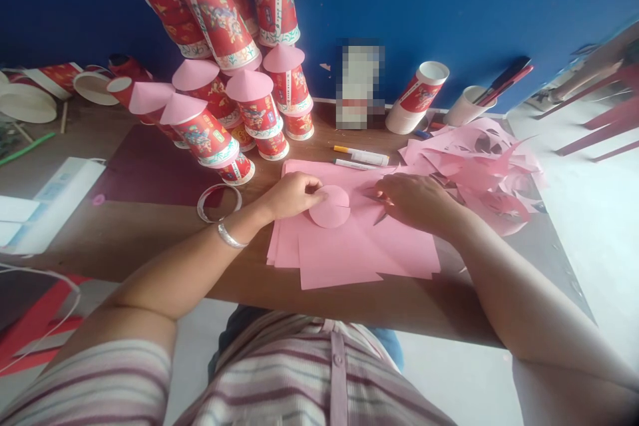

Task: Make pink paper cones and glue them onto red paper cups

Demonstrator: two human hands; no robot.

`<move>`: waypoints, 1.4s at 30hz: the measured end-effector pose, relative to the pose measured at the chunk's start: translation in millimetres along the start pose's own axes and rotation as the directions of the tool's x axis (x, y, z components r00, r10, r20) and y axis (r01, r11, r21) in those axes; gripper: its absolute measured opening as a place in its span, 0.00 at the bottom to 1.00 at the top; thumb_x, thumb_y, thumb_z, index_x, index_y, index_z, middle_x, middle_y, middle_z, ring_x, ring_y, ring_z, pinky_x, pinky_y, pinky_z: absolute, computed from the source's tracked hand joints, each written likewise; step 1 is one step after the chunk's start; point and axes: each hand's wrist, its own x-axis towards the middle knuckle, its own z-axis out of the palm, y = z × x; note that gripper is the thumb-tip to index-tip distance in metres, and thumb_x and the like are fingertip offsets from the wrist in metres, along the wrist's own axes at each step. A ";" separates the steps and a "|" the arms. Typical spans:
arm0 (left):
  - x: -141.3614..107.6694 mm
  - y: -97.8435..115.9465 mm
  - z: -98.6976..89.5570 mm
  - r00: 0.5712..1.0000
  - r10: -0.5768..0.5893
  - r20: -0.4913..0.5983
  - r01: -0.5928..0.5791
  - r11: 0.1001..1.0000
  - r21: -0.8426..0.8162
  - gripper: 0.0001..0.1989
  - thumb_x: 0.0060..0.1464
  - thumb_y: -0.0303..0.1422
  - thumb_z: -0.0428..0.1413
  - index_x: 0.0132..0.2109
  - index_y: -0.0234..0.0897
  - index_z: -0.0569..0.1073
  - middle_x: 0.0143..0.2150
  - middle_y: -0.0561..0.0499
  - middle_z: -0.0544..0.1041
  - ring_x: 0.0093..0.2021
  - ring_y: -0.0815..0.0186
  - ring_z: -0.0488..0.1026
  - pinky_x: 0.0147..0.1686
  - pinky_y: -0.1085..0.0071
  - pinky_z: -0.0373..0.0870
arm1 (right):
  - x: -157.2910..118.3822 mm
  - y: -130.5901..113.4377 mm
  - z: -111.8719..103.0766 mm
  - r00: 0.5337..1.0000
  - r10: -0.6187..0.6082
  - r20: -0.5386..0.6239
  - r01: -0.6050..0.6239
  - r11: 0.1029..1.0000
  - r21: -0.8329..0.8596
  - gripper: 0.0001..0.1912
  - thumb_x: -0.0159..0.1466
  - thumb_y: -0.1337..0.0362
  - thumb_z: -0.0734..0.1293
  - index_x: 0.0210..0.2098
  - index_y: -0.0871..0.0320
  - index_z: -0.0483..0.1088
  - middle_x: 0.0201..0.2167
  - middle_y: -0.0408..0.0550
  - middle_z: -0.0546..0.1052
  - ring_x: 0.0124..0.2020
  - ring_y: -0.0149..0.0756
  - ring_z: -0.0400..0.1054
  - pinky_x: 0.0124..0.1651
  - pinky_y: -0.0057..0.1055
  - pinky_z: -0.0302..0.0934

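Note:
My left hand (298, 194) pinches the left edge of a small pink paper disc (329, 214) between thumb and fingers. A straight slit runs from the disc's right edge to about its middle. Just to the right, my right hand (412, 198) is closed around scissors (381, 217). Their dark blades stand apart and point toward the disc without touching it; the handles are hidden by my fingers. Beneath both hands lies a loose pile of pink paper sheets (339, 259).
Stacked red paper cups with pink cone tops (255, 106) rise at the back left. Pink paper scraps (484, 166) heap at the right. Markers (360, 155) lie behind the sheets. A tape roll (219, 203), a cup stack (418, 96) and a pen cup (469, 105) stand around.

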 end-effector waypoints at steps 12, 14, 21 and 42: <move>-3.5 -8.0 0.5 0.997 0.005 -0.071 0.009 0.981 0.194 0.14 0.55 0.41 0.63 0.45 0.38 0.76 0.36 0.50 0.82 0.36 0.60 0.79 0.36 0.68 0.71 | 2.3 -26.6 3.0 0.936 -0.153 -0.317 0.156 0.988 -0.016 0.16 0.74 0.66 0.60 0.44 0.59 0.80 0.42 0.56 0.80 0.42 0.43 0.71 0.30 0.35 0.52; -5.2 -8.2 0.7 0.996 0.014 -0.093 0.016 0.950 0.312 0.16 0.55 0.41 0.64 0.48 0.39 0.76 0.33 0.51 0.82 0.35 0.59 0.79 0.34 0.68 0.70 | 5.8 -21.0 6.1 0.940 -0.073 -0.332 0.072 0.997 -0.018 0.17 0.74 0.66 0.59 0.42 0.58 0.81 0.41 0.56 0.80 0.41 0.44 0.70 0.28 0.35 0.50; -8.8 -3.4 -0.2 0.986 0.071 -0.154 0.049 0.746 0.664 0.15 0.61 0.45 0.61 0.48 0.40 0.79 0.32 0.46 0.83 0.36 0.50 0.82 0.34 0.63 0.71 | 16.5 -6.5 3.2 0.940 0.038 -0.338 -0.043 0.999 -0.006 0.18 0.74 0.66 0.59 0.40 0.59 0.81 0.40 0.56 0.80 0.39 0.42 0.71 0.28 0.35 0.47; -4.4 -9.5 3.8 0.885 0.364 -0.290 -0.218 0.875 0.432 0.06 0.64 0.30 0.56 0.39 0.38 0.77 0.36 0.49 0.82 0.39 0.62 0.77 0.38 0.69 0.69 | 58.7 8.1 -8.0 0.969 0.115 -0.219 -0.134 0.988 -0.072 0.16 0.68 0.70 0.61 0.44 0.64 0.81 0.46 0.64 0.79 0.51 0.56 0.71 0.38 0.43 0.64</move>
